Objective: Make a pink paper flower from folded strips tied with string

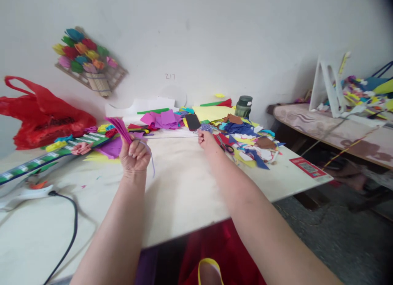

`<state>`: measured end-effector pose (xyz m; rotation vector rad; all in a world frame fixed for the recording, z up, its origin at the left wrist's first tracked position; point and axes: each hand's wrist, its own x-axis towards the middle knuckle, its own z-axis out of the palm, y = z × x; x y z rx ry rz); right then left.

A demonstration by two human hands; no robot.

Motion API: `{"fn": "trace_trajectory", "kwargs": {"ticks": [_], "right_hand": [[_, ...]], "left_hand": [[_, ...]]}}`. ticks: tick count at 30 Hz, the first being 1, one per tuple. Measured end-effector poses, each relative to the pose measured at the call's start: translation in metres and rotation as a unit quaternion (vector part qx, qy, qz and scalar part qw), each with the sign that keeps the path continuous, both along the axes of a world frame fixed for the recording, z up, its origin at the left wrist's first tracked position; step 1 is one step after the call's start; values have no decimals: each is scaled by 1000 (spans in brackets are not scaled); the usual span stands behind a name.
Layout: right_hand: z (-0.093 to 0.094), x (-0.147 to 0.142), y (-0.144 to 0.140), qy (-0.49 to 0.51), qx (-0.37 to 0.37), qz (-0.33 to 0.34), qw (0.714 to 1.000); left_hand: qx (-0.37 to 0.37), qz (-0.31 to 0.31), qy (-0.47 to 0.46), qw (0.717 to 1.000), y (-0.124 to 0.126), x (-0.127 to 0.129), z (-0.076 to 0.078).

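My left hand (135, 154) is closed around a folded stack of magenta paper (118, 127), raised above the table. A lilac strand of yarn (152, 162) loops down from its fingers, and the strand seems to run on across to my right hand (205, 138). That hand is stretched far forward with its fingers pinched on the yarn. A small lilac yarn ball (206, 128) lies just behind it. Close by are a dark phone (193, 122) and dark-handled scissors (226, 145), the scissors resting at the edge of the paper scraps.
Coloured paper scraps (245, 133) heap up at the right, with a green jar (244, 106) behind. Purple sheets (164, 119) lie at the back. On the left are a red plastic bag (46, 117), paper flowers (82, 148) and a white glue gun (27, 193) with its black cord.
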<state>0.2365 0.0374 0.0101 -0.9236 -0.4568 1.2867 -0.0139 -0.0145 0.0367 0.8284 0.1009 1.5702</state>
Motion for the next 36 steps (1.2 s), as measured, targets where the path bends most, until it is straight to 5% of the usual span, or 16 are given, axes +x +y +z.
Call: {"fn": "trace_trajectory", "kwargs": {"ticks": [8,13,16,18,20,23,26,28,33,36], "right_hand": [[39,6,-17,-141,195,12,971],[50,17,-25,-224,185,-36,956],[45,19,-25,-328,119,-97,932],[43,14,-29,-446,64,-152,880],[47,6,-35,-587,46,-193,785],[59,-6,-44,-717,107,-228,650],[70,-14,-44,-773,169,-248,560],[71,-14,-42,-795,142,-248,536],[61,-17,-38,-841,-99,-132,515],[56,-29,-39,-834,-56,-132,533]], "left_hand": [[-72,-108,40,991,12,9,-20],[-124,-109,75,983,14,13,-25],[-136,-120,102,978,17,16,-28],[-142,-127,121,974,19,17,-30],[-150,-137,137,970,21,19,-33],[-158,-147,147,965,22,21,-36],[-157,-150,157,963,21,22,-38],[-158,-148,164,962,20,22,-38],[-163,-145,170,961,20,21,-40],[-161,-146,181,959,21,20,-41]]}}
